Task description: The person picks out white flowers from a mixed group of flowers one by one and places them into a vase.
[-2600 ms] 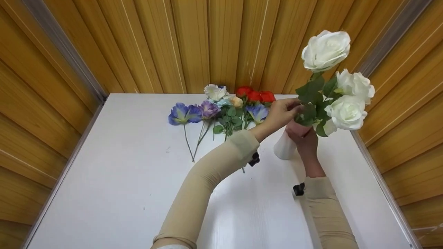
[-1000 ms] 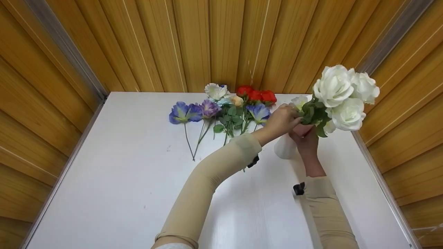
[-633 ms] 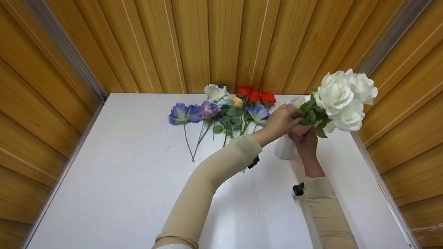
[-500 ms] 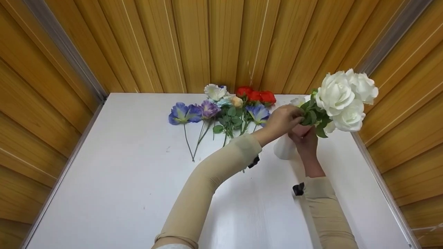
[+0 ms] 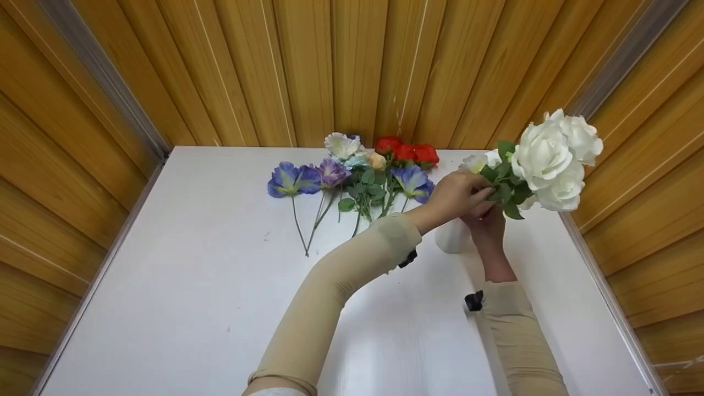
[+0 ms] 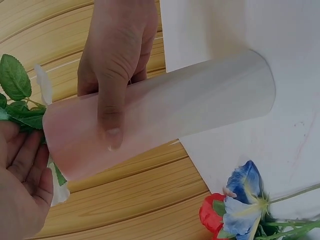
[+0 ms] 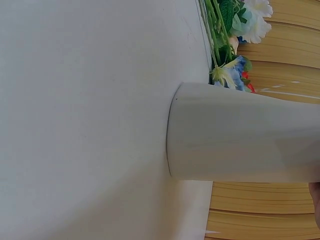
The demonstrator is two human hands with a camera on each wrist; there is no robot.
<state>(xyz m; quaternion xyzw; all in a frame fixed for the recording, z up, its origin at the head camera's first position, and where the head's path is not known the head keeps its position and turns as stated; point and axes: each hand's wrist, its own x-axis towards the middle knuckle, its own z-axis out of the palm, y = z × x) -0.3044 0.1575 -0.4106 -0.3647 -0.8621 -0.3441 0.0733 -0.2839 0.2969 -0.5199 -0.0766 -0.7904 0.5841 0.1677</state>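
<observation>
My right hand (image 5: pixel 488 230) grips a tapered vase (image 5: pixel 452 238) near its mouth. In the left wrist view the thumb of this right hand (image 6: pixel 120 60) lies across the vase's pinkish upper part. The vase (image 7: pixel 235 137) stands upright on the table in the right wrist view, white at its base. Several white roses (image 5: pixel 544 157) rise from the vase mouth, leaning right. At the rim, my left hand (image 5: pixel 457 195) pinches a white rose among its green leaves (image 5: pixel 509 190); the stem is hidden behind its fingers. A pale flower (image 5: pixel 473 163) shows behind that hand.
Left of the vase lie blue flowers (image 5: pixel 294 180), a purple flower (image 5: pixel 332 174), red flowers (image 5: pixel 406 152), a white flower (image 5: pixel 342 146) and a peach bud (image 5: pixel 377 161), stems toward me. The white table (image 5: pixel 192 264) ends at wood-patterned walls (image 5: pixel 302 71).
One white rose has come down from high above the vase to beside the others. Lately my left hand has shifted slightly right, and the roses with it. The right hand stays on the vase.
</observation>
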